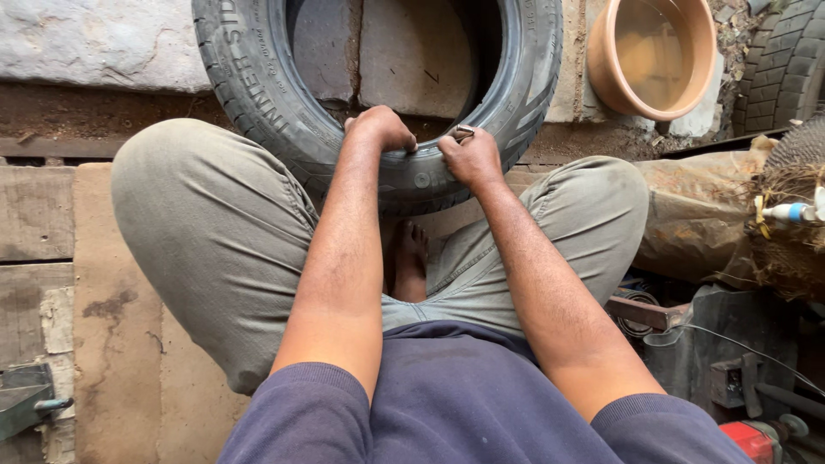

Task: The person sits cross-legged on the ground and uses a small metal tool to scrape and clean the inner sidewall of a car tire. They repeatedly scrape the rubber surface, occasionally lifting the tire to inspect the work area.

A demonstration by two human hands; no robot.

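Observation:
A black car tyre point(258, 94) stands upright in front of me, between my knees, leaning toward a stone wall. My left hand point(381, 129) is curled over the tyre's lower inner rim, gripping the bead. Just to its right, my right hand point(470, 155) holds a small metal tool point(463, 132) pressed against the same rim. Both forearms reach forward from dark blue sleeves. I sit cross-legged in olive trousers with a bare foot point(407, 258) showing below the tyre.
A terracotta-coloured basin of murky water point(650, 53) sits at the upper right beside another tyre point(786, 60). Clutter, a tube and metal tools point(748, 378) lie at the right. Wooden boards point(112, 344) cover the ground at the left.

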